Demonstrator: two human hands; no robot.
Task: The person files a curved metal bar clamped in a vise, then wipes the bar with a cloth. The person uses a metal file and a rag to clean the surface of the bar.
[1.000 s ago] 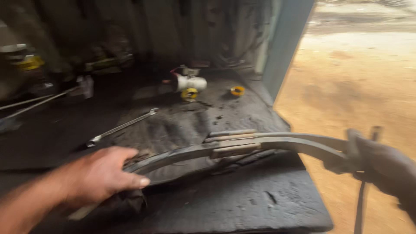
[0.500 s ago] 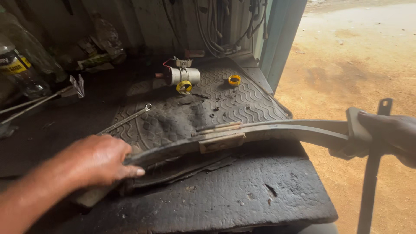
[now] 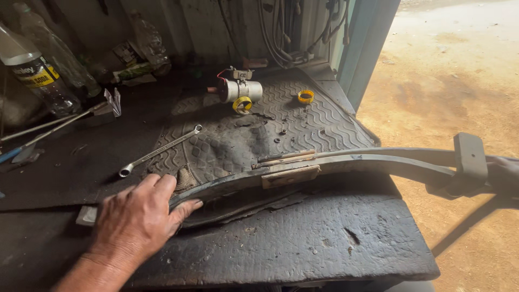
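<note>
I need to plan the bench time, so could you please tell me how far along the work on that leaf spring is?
The leaf spring already lies across the rubber-matted bench, its leaves together. In hand: the left hand presses flat on its near end, while the right hand holds the far end past a clamp. The spanner lies untouched, so any tool work looks still ahead.

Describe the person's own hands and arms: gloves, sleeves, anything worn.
The left hand is bare: no glove, ring or watch shows, and the forearm is uncovered, no sleeve in view. The right hand, at the frame's right edge, is dark and blurred; whether it wears a glove cannot be told.
</note>
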